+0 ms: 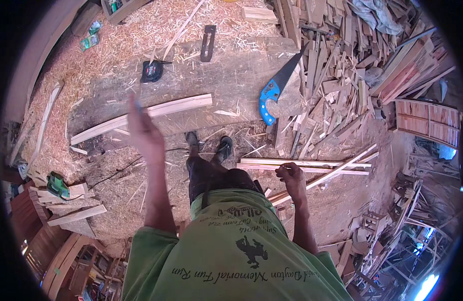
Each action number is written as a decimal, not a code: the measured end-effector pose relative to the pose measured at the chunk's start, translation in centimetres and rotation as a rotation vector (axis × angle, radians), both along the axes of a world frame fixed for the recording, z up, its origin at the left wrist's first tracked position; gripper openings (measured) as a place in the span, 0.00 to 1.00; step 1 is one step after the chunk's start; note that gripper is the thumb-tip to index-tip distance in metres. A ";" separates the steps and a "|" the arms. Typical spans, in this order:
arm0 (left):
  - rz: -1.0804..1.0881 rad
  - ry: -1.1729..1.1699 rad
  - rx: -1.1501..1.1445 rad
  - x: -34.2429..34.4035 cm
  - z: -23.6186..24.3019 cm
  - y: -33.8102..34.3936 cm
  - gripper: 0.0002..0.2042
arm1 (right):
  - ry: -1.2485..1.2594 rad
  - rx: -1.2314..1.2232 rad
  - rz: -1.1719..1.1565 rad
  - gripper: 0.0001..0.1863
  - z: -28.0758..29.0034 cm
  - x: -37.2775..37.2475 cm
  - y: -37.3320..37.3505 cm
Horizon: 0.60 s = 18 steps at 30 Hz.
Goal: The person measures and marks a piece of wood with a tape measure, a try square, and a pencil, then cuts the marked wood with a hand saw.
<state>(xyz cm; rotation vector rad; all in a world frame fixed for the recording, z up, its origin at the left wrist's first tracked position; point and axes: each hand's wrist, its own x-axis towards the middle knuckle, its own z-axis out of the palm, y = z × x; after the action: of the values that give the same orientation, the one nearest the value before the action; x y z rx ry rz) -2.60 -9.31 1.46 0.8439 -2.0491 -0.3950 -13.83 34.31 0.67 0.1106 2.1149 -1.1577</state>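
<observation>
Pale wooden strip (191, 103) is lying beneath the fingers of the blurred left hand (145, 132), their spacing unclear; the right hand (292, 178) is curling its fingers loosely, grip unclear, a blue-handled saw (271, 90) lying ahead of them.

From where I stand, the long strip (183, 105) looks like smooth, matt wood, the work surface (224, 75) rough, scuffed wood. The saw handle (263, 106) is smooth plastic (the saw blade (290, 67), dull metal), the shirt (216, 278) matt cloth.
</observation>
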 end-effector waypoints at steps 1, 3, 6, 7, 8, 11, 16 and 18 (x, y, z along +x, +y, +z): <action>-0.098 -0.140 0.076 -0.9 -0.1 2.3 0.26 | 0.014 0.014 0.005 0.20 -0.3 -0.3 0.4; -0.066 -0.398 0.137 -2.2 -2.6 6.4 0.29 | 0.025 0.027 0.016 0.20 -0.4 -0.5 0.8; -0.222 -0.445 0.105 -3.2 -7.6 8.6 0.30 | 0.054 0.028 -0.014 0.18 0.1 -0.9 1.2; -0.222 -0.443 0.112 -3.6 -8.5 8.8 0.30 | 0.059 0.022 -0.034 0.17 0.2 -0.9 1.6; -0.204 -0.470 0.083 -3.9 -9.4 8.8 0.30 | 0.064 0.015 -0.054 0.17 0.3 -0.9 1.9; -0.198 -0.475 0.063 -4.7 -10.8 8.4 0.28 | 0.045 0.039 -0.075 0.16 0.8 -0.7 2.6; -0.217 -0.459 0.091 -5.2 -12.0 8.7 0.25 | 0.031 0.028 -0.137 0.13 0.1 0.2 2.6; -0.226 -0.465 0.106 -5.1 -12.1 8.7 0.24 | 0.015 0.013 -0.128 0.14 0.0 0.3 2.5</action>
<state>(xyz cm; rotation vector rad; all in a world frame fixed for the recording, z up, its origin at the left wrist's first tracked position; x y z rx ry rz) -7.73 -0.61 -10.68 0.8253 -2.5873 -0.4670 -13.54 36.77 0.64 0.2477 2.1545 -1.2225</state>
